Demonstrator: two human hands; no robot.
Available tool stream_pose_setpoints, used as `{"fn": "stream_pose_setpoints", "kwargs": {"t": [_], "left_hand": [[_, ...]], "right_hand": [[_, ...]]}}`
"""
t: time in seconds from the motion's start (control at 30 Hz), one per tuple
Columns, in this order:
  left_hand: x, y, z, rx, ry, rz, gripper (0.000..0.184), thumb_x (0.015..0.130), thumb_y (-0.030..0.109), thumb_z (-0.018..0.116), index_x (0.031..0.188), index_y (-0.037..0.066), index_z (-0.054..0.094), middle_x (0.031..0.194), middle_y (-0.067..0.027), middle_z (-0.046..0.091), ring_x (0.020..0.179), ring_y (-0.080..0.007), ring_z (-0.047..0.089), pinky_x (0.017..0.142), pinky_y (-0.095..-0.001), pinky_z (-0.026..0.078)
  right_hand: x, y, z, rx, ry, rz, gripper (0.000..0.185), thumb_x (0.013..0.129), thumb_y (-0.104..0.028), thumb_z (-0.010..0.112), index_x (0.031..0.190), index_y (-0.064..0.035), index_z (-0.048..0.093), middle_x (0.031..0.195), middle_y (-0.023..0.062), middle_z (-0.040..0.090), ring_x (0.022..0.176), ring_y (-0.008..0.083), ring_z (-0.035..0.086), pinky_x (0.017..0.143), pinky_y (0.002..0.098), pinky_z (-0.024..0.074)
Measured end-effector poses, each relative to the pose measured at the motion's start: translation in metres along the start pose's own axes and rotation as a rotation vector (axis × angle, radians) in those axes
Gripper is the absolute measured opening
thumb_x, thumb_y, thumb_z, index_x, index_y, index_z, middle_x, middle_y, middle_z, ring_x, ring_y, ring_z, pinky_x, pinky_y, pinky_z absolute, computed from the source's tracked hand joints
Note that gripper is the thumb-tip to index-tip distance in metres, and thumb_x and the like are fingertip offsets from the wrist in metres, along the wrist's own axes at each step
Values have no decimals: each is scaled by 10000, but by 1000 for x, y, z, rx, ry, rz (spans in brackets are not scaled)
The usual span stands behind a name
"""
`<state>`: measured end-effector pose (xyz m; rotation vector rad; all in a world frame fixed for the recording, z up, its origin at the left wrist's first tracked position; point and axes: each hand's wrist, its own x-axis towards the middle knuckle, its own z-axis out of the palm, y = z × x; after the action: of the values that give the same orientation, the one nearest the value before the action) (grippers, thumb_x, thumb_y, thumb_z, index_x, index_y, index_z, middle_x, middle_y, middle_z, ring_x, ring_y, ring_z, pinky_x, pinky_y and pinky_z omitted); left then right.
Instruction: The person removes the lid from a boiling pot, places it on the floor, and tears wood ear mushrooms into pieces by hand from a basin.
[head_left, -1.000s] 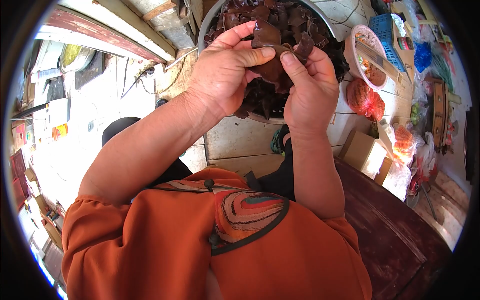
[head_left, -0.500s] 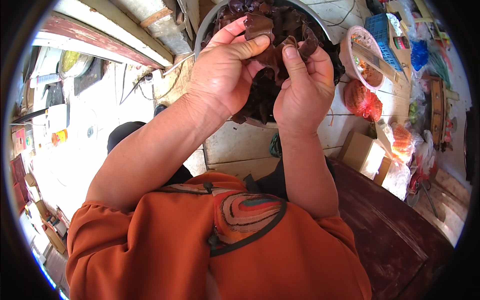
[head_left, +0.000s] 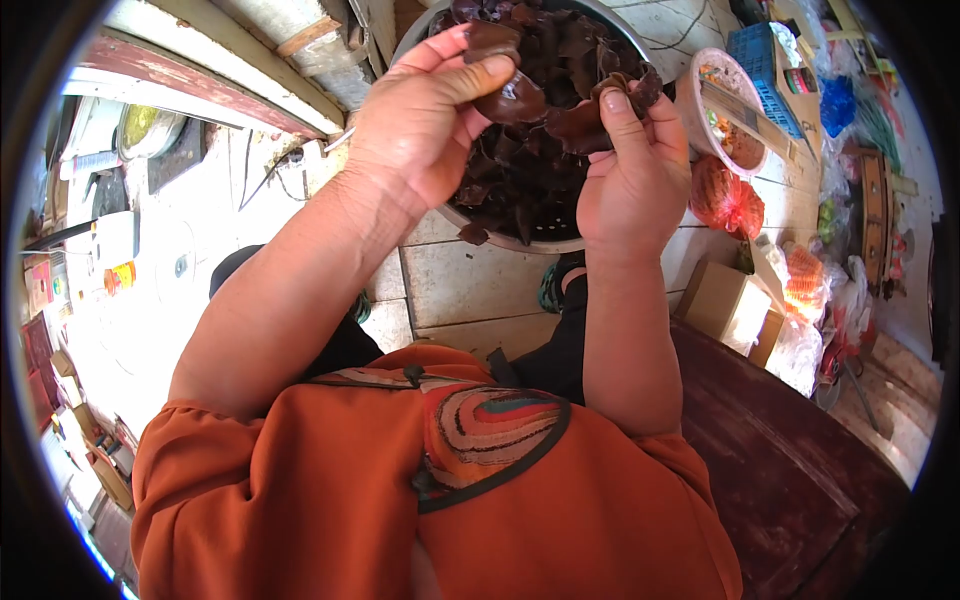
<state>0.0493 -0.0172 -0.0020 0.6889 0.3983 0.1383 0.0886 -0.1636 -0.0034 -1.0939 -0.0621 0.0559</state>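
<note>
Between thumb and fingers, my left hand [head_left: 420, 120] pinches a glossy dark brown, thin, rubbery piece [head_left: 512, 98]. My right hand [head_left: 635, 170] grips another dark brown piece [head_left: 580, 127] with a curled edge. The two pieces hang close together above a large metal colander [head_left: 562, 246]; whether they are still joined, I cannot tell. Many similar dark, wet pieces [head_left: 520, 180] fill the colander, and one sticks out over its near rim.
Right of the colander stand a pink basin [head_left: 688, 105] with a wooden board across it, a red net bag [head_left: 727, 197], a blue crate [head_left: 760, 75] and a cardboard box [head_left: 722, 302]. A dark red wooden surface [head_left: 760, 450] lies at lower right.
My hands have moved apart, the left one leftward and the right one slightly rightward. The brown material between them is now spread wider, and more of the colander's contents shows.
</note>
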Motion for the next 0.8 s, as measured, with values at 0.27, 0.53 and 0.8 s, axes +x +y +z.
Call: {"fn": "stream_pose_setpoints", "kwargs": {"t": [0.27, 0.53, 0.8], "left_hand": [[21, 2, -18, 931, -121, 292, 332, 795, 28, 627, 1124, 50, 595, 1063, -95, 638, 982, -218, 608, 909, -306, 465], [2, 9, 10, 951, -274, 80, 270, 855, 134, 650, 1102, 30, 620, 920, -30, 638, 812, -98, 598, 726, -227, 486], [2, 8, 5, 734, -252, -153, 185, 826, 74, 670, 1003, 55, 618, 765, 24, 607, 634, -21, 515, 566, -161, 407]], "right_hand": [[9, -10, -17, -107, -67, 96, 284, 840, 14, 577, 1124, 19, 573, 975, 70, 629, 865, 136, 611, 699, 283, 545], [0, -14, -15, -220, -220, 101, 472, 801, 85, 514, 1268, 33, 479, 1089, 126, 609, 949, 166, 603, 823, 266, 489], [3, -21, -14, -321, -326, 90, 505, 779, 115, 520, 1271, 6, 491, 1072, 133, 610, 946, 180, 600, 834, 280, 488]]}}
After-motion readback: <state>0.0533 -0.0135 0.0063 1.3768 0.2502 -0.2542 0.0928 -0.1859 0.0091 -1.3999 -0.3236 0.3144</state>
